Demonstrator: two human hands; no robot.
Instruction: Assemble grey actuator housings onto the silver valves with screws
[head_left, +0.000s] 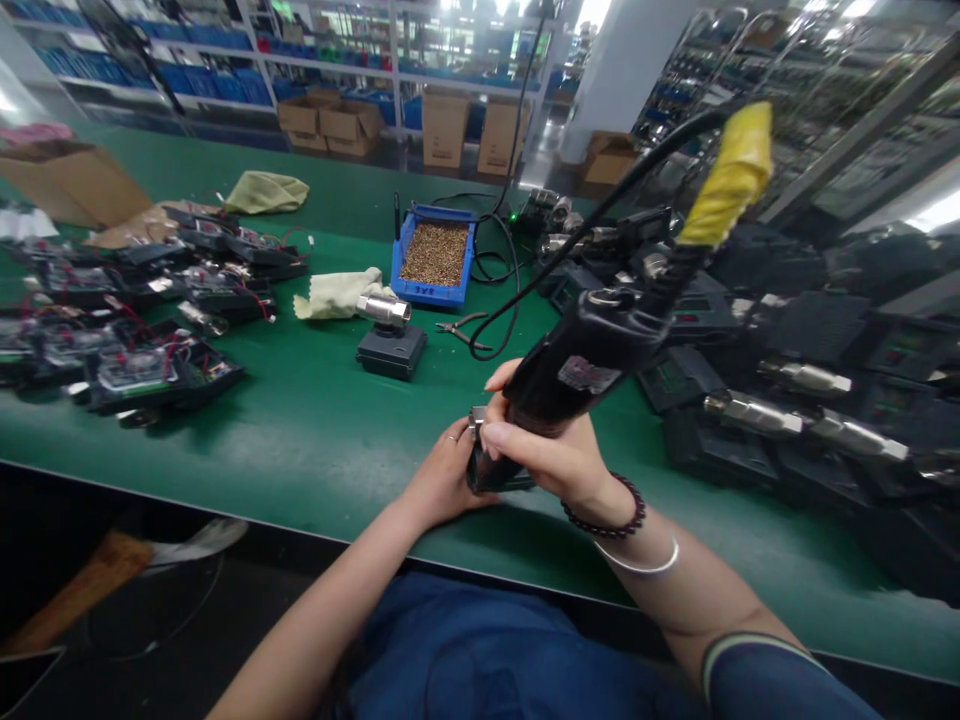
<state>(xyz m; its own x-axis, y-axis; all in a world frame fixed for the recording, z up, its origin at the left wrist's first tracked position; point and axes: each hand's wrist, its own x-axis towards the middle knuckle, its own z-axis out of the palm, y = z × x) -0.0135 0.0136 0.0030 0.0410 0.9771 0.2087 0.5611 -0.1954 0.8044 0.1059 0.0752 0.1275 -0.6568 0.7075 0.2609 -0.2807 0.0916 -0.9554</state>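
My right hand (547, 455) is wrapped round the black body of an electric screwdriver (592, 360). The tool slants up to the right, ends in a yellow-taped cable top (727, 175), and points down at a small black part (499, 478) on the green bench. My left hand (450, 480) is closed on that part from the left; a metal edge shows at its top. Most of the part is hidden behind both hands.
One black unit with a metal cylinder (390, 335) stands mid-bench. Beyond it sit a blue bin of small screws (435, 255), pliers (461, 325) and a pale cloth (337, 293). Opened black units with red wires (150, 300) lie left; assembled ones (787, 390) are stacked right.
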